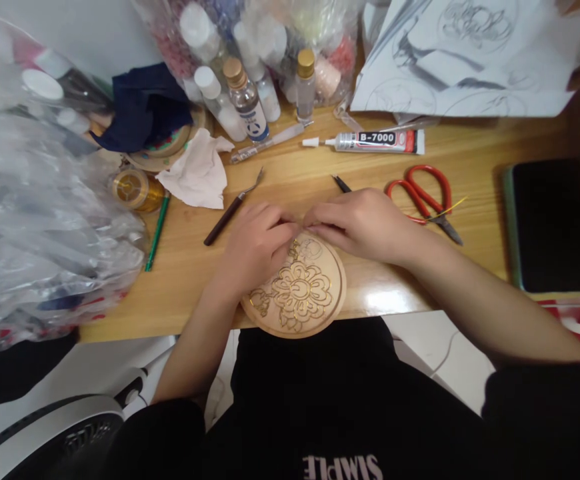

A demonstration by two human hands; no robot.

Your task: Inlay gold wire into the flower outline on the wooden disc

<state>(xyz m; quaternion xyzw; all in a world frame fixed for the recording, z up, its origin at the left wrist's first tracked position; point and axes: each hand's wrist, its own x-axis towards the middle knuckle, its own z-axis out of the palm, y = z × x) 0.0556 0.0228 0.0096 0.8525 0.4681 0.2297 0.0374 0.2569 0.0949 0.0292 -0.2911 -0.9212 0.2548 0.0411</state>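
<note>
A round wooden disc (339, 308) lies at the table's front edge, with flower outlines in gold wire and a pencilled drawing near its top. My left hand (260, 248) rests over the disc's upper left part, fingers curled and closed at its upper rim. From the right, my right hand (365, 223) meets it there, thumb and forefinger pinched together. Whatever lies between the fingertips is too small or hidden to make out. Just beyond my right hand the dark tip of a slim tool (341, 183) sticks out, the rest of it covered.
A dark-handled craft tool (233, 210) and a green pencil (157, 233) lie left. Red-handled scissors (427, 197) and a phone (553, 227) lie right. Behind are a glue tube (377, 141), small bottles (250, 107) and paper drawings (470, 67). Gold wire spool (135, 189) stands beside plastic bags (45, 220).
</note>
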